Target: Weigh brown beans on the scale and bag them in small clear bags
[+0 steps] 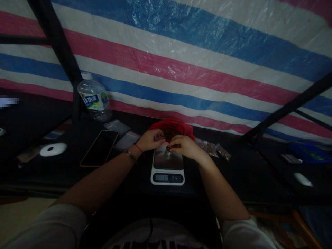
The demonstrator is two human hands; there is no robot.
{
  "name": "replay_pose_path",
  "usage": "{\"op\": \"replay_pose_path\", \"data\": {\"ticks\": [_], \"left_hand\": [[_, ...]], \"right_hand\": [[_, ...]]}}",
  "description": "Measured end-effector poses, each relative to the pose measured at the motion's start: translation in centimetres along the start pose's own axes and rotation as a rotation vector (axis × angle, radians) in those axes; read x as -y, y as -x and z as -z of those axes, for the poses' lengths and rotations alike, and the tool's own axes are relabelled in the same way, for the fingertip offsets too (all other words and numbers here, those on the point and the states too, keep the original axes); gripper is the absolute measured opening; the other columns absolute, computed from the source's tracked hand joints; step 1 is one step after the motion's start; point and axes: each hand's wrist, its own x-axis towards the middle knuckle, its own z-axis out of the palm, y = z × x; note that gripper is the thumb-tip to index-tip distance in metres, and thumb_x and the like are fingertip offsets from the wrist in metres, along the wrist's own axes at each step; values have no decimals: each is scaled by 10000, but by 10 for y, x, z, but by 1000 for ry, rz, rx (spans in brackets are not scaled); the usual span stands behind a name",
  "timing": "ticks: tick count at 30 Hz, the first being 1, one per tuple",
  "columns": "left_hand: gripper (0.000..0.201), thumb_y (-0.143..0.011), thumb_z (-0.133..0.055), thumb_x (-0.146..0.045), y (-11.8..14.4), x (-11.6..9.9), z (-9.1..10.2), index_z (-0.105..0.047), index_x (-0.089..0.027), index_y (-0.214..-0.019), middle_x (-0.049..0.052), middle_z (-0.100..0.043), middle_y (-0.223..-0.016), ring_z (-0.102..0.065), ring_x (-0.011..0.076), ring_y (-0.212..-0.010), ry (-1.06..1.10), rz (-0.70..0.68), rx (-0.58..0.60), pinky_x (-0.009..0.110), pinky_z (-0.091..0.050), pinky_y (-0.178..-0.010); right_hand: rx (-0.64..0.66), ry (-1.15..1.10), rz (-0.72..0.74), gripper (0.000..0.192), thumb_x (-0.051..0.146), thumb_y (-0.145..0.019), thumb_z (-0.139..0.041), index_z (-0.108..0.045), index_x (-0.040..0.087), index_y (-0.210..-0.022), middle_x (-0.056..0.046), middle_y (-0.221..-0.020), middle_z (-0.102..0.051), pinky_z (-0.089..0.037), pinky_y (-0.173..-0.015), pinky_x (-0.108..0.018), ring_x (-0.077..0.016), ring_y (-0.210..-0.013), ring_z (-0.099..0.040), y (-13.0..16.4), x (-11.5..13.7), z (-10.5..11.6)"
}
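Head view, the only one, looks down on a dark table backed by a red, white and blue striped plastic tarp (pixel 181 69). Both hands meet over a small white digital kitchen scale with a steel platform (pixel 167 166). The left hand (pixel 150 140) has its fingers closed on what looks like a small clear plastic pouch held just above the scale's far edge; the light is too dim to be sure of it. The right hand (pixel 184 146) pinches a few dark reddish-brown dried bits between thumb and fingertips, right beside the left hand. Directly behind them sits a red plastic bag (pixel 178 126), open, with more of the dark dried pieces inside. Small filled clear packets (pixel 214 148) lie to the right of the bag. A black smartphone with a copper-coloured rim (pixel 100 148) lies left of the scale, and a clear plastic water bottle with a white cap (pixel 94 98) stands behind it.

As a judgement: the pinch is loose and the pouch mouth narrow, so pieces could drop onto the platform and upset the reading, which is too blurred to read.
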Motion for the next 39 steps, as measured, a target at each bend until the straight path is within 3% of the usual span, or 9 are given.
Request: {"op": "replay_pose_path", "data": {"ticks": [5,11,15,20,23,25,31,36,39], "left_hand": [[210,-780,-620,-347,0,1,0,-615,-174,-898,23,-668,-817,-620,146,-721,6,8,9,248,-478,-643],[228,-784,-616,-342,0,4,-2,-614,-168,-932,20,-666,-805,-621,147,-713,30,10,0,258,-483,-653],[234,-780,-617,-342,1,4,-1,-607,-170,-938,17,-660,-799,-620,146,-701,37,22,-12,259,-481,-644],[232,-775,-617,-348,0,2,-1,-602,-175,-929,15,-660,-804,-620,150,-708,49,28,-7,267,-486,-659],[255,-761,-634,-361,-1,0,0,-602,-175,-934,22,-663,-834,-622,161,-735,28,21,-50,277,-486,-680],[261,-756,-645,-374,-1,0,0,-603,-175,-919,30,-664,-863,-623,169,-770,6,11,-84,286,-484,-706],[286,-755,-644,-396,-3,3,-2,-605,-177,-935,25,-657,-856,-624,172,-759,-44,39,-71,283,-486,-685],[342,-706,-674,-323,-3,4,-4,-605,-162,-999,52,-670,-940,-645,204,-871,-91,36,-101,315,-511,-774],[448,-675,-703,-317,-4,4,-4,-587,-157,-1077,74,-667,-1028,-643,227,-952,-112,26,-129,344,-514,-846]], "right_hand": [[-109,-47,8,88,211,-781,-699,-744,201,-856,-42,-895,-686,-486,-768,-274,-158,-852,-633,-1,-7,11],[-317,96,-93,193,169,-762,-681,-729,190,-948,-68,-970,-712,-481,-879,-359,-203,-929,-642,-24,-50,18],[-423,136,-157,325,183,-763,-670,-691,189,-1088,-98,-1113,-684,-452,-956,-399,-234,-1057,-609,-27,-65,9],[-417,-30,-227,285,144,-827,-502,-708,175,-1021,-58,-912,-721,-522,-800,-329,-176,-815,-662,-9,-67,-13],[-441,-99,-178,433,56,-801,-407,-675,194,-1112,-49,-1012,-707,-511,-869,-336,-162,-910,-652,-5,-70,-21],[-446,-87,-98,412,63,-808,-425,-687,207,-1092,-56,-1090,-680,-477,-947,-359,-172,-1022,-618,-9,-67,-21],[-181,55,34,226,187,-854,-562,-733,213,-1000,-82,-1335,-534,-335,-1084,-421,-227,-1255,-467,-46,-37,-12],[142,208,62,239,121,-869,-501,-737,156,-874,-78,-1047,-661,-438,-909,-336,-179,-947,-589,-78,-24,-15],[178,290,28,213,78,-825,-518,-725,128,-816,-73,-910,-670,-440,-805,-290,-162,-822,-578,-90,-19,-15]]}}
